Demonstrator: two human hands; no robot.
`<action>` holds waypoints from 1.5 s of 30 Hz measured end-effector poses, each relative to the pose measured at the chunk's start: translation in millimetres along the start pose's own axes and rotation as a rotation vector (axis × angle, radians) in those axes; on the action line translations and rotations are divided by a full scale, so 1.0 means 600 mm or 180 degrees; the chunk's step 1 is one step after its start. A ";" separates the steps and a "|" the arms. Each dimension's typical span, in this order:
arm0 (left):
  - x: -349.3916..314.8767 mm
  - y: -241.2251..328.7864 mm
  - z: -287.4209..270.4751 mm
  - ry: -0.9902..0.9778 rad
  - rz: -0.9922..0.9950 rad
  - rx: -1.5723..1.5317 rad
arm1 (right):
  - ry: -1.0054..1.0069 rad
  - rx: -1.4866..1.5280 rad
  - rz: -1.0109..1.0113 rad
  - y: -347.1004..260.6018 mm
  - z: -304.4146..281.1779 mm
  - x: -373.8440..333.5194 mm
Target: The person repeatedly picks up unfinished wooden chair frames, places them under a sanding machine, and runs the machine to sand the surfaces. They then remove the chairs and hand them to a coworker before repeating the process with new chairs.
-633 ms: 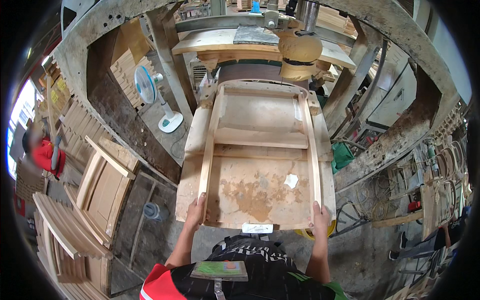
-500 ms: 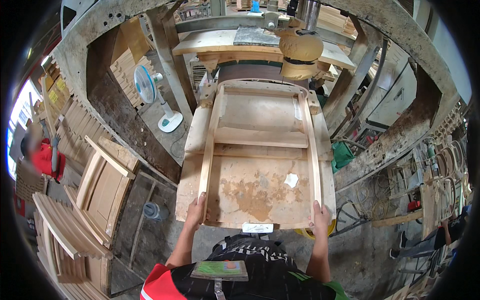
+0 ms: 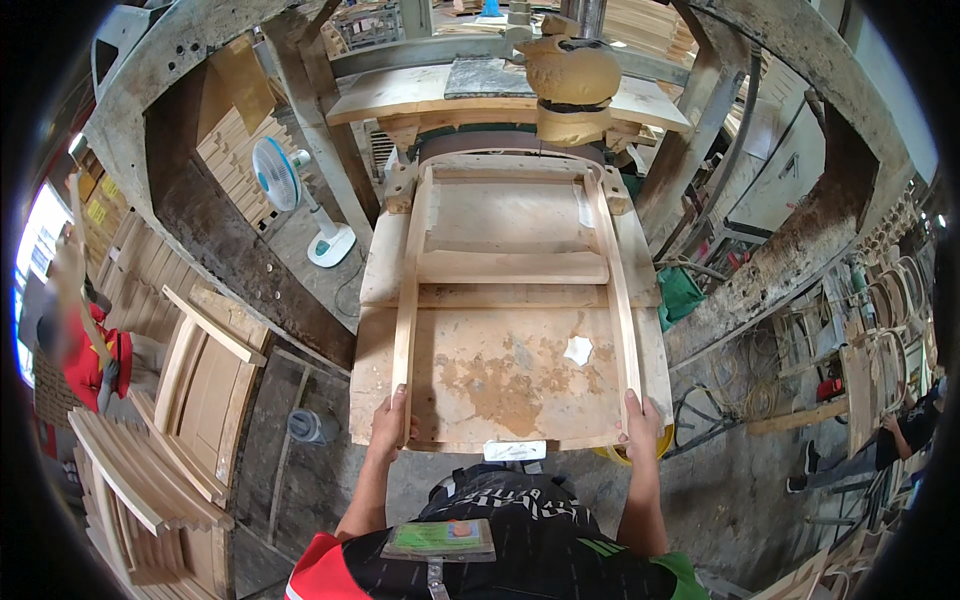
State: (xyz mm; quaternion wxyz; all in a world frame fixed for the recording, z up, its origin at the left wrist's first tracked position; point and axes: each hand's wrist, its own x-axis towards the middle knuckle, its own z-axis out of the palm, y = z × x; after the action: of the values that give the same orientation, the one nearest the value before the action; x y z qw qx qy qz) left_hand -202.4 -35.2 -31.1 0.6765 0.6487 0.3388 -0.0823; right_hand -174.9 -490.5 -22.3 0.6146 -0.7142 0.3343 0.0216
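A pale wooden frame (image 3: 514, 267), with two long side rails joined by crosspieces toward its far end, lies on a worn wooden board (image 3: 480, 395). My left hand (image 3: 389, 426) is closed around the near end of its left rail. At the near end of the other rail, my right hand (image 3: 641, 426) has its fingers wrapped round the wood. The frame's far end sits between two small wooden blocks, the left block (image 3: 400, 188) and the right block (image 3: 615, 190). A white piece (image 3: 515, 451) is fixed at the board's near edge.
Beyond the board stands a machine part wrapped in yellowish material (image 3: 572, 90), inside a heavy metal frame (image 3: 245, 225). A standing fan (image 3: 278, 175) and stacked curved wood pieces (image 3: 140, 470) are on the left. A person in red (image 3: 95, 355) stands farther left; another person (image 3: 905, 435) is right.
My hands keep their grip on the rails, and the frame looks unmoved on the board. The view has shifted slightly. At the left, the person in red has moved with a long wood piece.
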 end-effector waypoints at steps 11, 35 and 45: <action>-0.001 0.005 -0.004 -0.0044 0.0136 0.0126 | 0.0074 -0.0082 -0.0217 -0.004 -0.002 -0.003; -0.002 0.005 -0.005 0.0045 0.0307 0.0308 | 0.0170 -0.0401 -0.0246 -0.008 -0.004 -0.008; 0.004 -0.010 -0.003 -0.0013 0.0222 0.0415 | 0.0050 -0.0338 -0.0108 0.015 -0.001 0.006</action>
State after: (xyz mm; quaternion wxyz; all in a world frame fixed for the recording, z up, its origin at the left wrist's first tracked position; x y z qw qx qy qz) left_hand -204.6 -33.6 -36.9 0.6359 0.7026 0.3085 -0.0818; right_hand -177.0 -492.6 -31.6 0.5735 -0.7515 0.3252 0.0232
